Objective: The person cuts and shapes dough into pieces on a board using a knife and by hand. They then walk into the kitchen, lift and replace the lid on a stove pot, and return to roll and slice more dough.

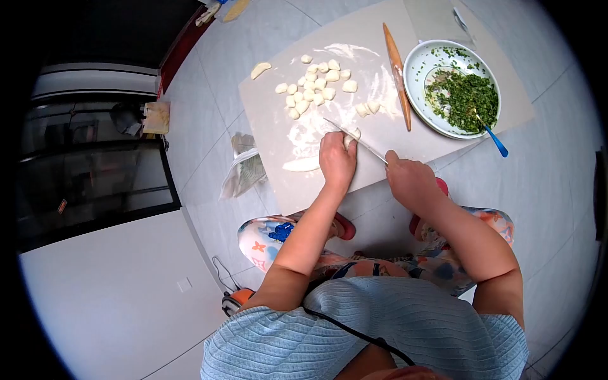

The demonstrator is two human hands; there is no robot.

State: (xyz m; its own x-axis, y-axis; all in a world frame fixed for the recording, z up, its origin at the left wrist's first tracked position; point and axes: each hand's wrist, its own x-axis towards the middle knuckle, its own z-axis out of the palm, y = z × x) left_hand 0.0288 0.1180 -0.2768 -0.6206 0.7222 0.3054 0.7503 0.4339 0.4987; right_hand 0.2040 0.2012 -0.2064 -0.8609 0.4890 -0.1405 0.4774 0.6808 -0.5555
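My right hand (410, 180) is closed round the handle of a knife (367, 147), whose blade points up and left across the board. Under and beside the blade, my left hand (337, 157) holds a roll of dough (351, 138), with its fingers bent over it. A longer strip of dough (301, 164) lies on the floury surface left of that hand. Beyond the blade are a few cut dough pieces (367, 108), and farther off a cluster of several small dough lumps (315, 82).
A tapered wooden rolling pin (397, 76) lies beside a white bowl (415, 104) of chopped greens (468, 98) with a blue-handled spoon (497, 142). One crescent-shaped dough piece (260, 69) rests at the board's (380, 171) far left. A plastic bag (244, 171) is on the floor beside the board.
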